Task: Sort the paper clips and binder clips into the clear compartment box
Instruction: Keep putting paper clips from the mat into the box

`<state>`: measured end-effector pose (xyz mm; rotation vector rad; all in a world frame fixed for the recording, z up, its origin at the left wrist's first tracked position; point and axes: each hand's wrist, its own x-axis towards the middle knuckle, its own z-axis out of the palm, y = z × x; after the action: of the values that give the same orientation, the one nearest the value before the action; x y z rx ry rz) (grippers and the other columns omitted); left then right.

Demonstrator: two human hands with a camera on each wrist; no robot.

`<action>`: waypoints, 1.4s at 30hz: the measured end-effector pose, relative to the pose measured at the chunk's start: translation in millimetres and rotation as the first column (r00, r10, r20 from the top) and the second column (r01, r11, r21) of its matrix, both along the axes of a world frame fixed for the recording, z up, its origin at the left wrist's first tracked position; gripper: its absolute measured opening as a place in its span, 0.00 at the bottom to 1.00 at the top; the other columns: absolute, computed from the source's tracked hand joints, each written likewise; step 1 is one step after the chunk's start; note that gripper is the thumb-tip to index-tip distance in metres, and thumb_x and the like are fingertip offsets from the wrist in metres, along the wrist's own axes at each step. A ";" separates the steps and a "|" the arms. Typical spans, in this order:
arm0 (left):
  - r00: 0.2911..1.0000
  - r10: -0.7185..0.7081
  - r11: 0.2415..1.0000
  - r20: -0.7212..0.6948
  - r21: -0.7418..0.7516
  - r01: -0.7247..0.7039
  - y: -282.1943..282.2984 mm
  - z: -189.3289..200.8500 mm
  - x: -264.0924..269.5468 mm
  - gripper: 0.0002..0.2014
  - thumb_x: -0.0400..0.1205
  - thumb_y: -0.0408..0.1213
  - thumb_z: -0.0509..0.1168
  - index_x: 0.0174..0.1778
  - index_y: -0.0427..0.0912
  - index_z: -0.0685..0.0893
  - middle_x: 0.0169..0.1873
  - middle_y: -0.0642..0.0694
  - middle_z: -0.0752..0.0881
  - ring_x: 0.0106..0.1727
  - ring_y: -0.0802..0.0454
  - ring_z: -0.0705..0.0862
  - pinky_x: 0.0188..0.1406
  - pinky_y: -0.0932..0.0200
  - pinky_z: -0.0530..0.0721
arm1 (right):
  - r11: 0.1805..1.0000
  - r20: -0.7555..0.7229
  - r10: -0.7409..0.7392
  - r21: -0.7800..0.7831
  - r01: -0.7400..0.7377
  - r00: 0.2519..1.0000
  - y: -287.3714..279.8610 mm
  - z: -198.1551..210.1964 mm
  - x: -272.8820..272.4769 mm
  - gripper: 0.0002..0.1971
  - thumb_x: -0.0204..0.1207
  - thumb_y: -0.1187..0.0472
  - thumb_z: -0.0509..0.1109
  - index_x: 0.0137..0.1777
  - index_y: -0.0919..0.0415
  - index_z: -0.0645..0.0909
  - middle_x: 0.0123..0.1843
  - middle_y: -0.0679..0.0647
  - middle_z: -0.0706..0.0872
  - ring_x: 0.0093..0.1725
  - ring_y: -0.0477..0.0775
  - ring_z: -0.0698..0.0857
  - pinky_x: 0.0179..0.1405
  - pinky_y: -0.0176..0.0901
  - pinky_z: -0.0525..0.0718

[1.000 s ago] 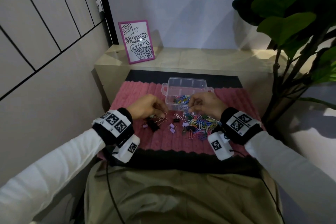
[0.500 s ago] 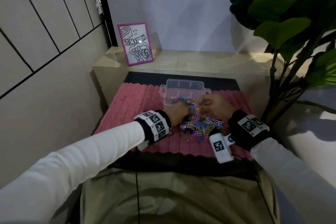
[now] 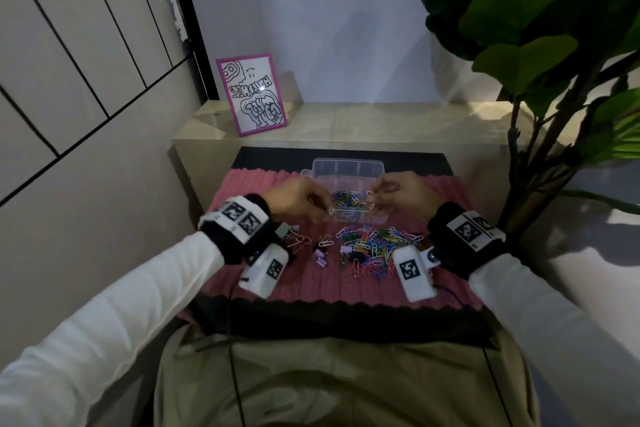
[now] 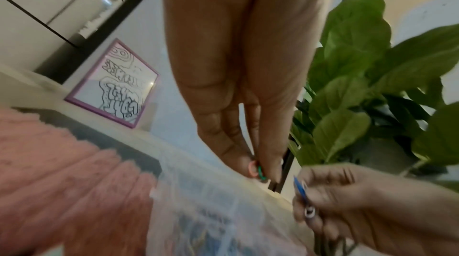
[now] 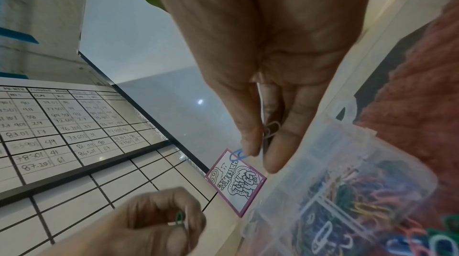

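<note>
Both hands over clear compartment box [image 3: 347,168] at pink mat's [image 3: 242,194] far edge, left hand [image 4: 238,76] pinching green and pink paper clips [image 4: 258,171], right hand [image 5: 268,60] pinching blue and white clips [image 5: 250,145], box dividers blurred, loose clip pile [image 3: 377,246] mid-mat, partly hidden by wrist camera [image 3: 414,269], clip axes mixed.

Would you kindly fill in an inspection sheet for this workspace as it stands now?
Surface: pink mat over a dark table.
Job's things: clear box at the mat's far edge, coloured paper clips inside; loose clip pile in front of it; binder clips left of the pile.
Clutter: nothing seen.
Grippers: left hand pinches green and pink clips; right hand pinches a blue clip and white ones, both over the box.
Cables: black wrist-camera cable runs down across the lap.
Surroundings: framed drawing on the ledge, plant at right.
</note>
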<state>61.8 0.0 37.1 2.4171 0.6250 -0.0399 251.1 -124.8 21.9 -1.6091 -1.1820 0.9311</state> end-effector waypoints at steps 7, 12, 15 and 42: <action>0.969 0.168 0.986 0.183 -0.048 -0.162 29.8 25.5 21.4 0.11 0.74 0.26 0.69 0.52 0.33 0.84 0.43 0.41 0.86 0.35 0.60 0.82 0.30 0.81 0.79 | 0.991 -0.032 -0.113 -0.072 0.111 0.993 38.7 3.5 1.7 0.09 0.72 0.77 0.68 0.36 0.64 0.78 0.38 0.61 0.84 0.37 0.56 0.87 0.40 0.39 0.89; 0.990 0.127 0.992 0.065 0.006 -0.128 31.2 1.5 32.2 0.12 0.78 0.29 0.66 0.57 0.39 0.85 0.51 0.42 0.89 0.48 0.54 0.85 0.41 0.72 0.82 | 0.986 0.439 -0.050 -0.122 0.114 0.897 44.7 4.0 -13.2 0.07 0.74 0.70 0.69 0.49 0.64 0.86 0.48 0.56 0.89 0.49 0.53 0.87 0.55 0.43 0.85; 0.982 0.178 0.981 0.056 0.064 -0.182 31.1 -8.6 30.6 0.13 0.76 0.30 0.69 0.56 0.39 0.85 0.50 0.42 0.89 0.49 0.51 0.87 0.46 0.64 0.82 | 0.994 0.557 -0.020 -0.077 0.076 0.830 37.8 2.7 -19.8 0.11 0.75 0.73 0.65 0.52 0.66 0.86 0.53 0.60 0.89 0.54 0.56 0.87 0.61 0.48 0.83; 0.983 0.024 0.971 -0.183 0.238 0.021 -25.5 -40.3 8.7 0.11 0.73 0.35 0.71 0.50 0.41 0.84 0.47 0.43 0.87 0.51 0.46 0.84 0.48 0.55 0.79 | 0.978 0.445 0.200 -0.147 -0.149 0.873 9.9 -9.6 -29.3 0.05 0.68 0.70 0.74 0.41 0.63 0.84 0.35 0.49 0.85 0.33 0.39 0.82 0.35 0.25 0.77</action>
<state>70.5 -25.6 -3.1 2.6664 0.7529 -0.2008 221.8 -114.9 12.3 -1.8988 -1.6485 0.7540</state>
